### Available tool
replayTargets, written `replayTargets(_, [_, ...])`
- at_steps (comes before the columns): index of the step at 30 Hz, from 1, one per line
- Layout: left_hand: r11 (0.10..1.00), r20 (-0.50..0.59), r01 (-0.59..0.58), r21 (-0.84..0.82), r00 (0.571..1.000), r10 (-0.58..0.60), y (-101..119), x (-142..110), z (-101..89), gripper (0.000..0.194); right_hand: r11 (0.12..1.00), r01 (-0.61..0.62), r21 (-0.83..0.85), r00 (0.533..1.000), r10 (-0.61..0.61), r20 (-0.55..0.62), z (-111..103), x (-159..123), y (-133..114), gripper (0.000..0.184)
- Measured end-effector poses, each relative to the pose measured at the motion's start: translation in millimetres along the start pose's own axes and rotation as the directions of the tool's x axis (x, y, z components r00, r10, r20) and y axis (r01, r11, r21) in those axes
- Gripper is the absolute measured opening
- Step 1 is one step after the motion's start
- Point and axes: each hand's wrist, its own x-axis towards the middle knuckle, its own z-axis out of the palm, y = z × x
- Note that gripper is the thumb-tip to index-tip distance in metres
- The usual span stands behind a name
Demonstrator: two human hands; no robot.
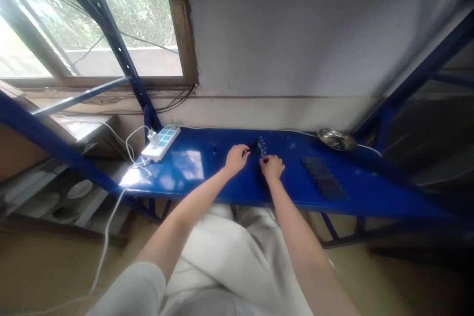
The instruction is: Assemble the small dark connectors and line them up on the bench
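My left hand [237,159] is over the middle of the blue table, thumb and fingertips pinched together at a small dark piece too tiny to name. Just to its right, my right hand [273,167] is also closed in a pinch, and what sits between its fingertips is hard to make out. Between and beyond the two hands lies a row of small pale, see-through pieces [262,144]. Beside that row stands a small black object [255,144]. Left of my left hand, a tiny dark piece [214,149] rests alone on the tabletop.
On the blue table [229,190], a white power strip [162,143] with a plugged-in charger is at the left. A shiny metal bowl [336,139] sits at the back right, near a blurred-out dark object [324,177]. Blue metal posts frame both sides; a white cable hangs at left.
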Motion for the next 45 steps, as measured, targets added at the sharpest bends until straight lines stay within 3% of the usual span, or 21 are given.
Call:
replayTargets(7, [0.998, -0.057, -0.025, -0.062, 0.998, 0.022, 3, -1, -23.0, 0.012, 0.985, 0.147, 0.092, 0.987, -0.139, -0.085, 5, -12, -18, 0.018])
replayTargets(15, [0.996, -0.065, -0.077, -0.049, 0.995, 0.073, 2, -7, -30.0, 0.012, 0.943, 0.322, 0.089, 0.939, -0.305, -0.16, 12, -20, -29, 0.019])
replayTargets(28, [0.981, 0.01, -0.192, 0.036, 0.981, 0.191, -1, -9, -31.1, 0.022, 0.934, 0.356, 0.04, 0.921, -0.343, -0.184, 16, -23, -24, 0.018])
replayTargets(38, [0.973, 0.088, -0.23, -0.015, 0.969, 0.23, 1, -7, -28.0, 0.021, 0.931, 0.366, 0.02, 0.924, -0.361, -0.124, 12, -26, -25, 0.019])
replayTargets(45, [0.986, 0.193, -0.166, 0.03, 0.968, 0.158, -1, -7, -21.6, 0.016, 0.924, 0.382, 0.026, 0.92, -0.377, -0.106, 8, -27, -26, 0.018])
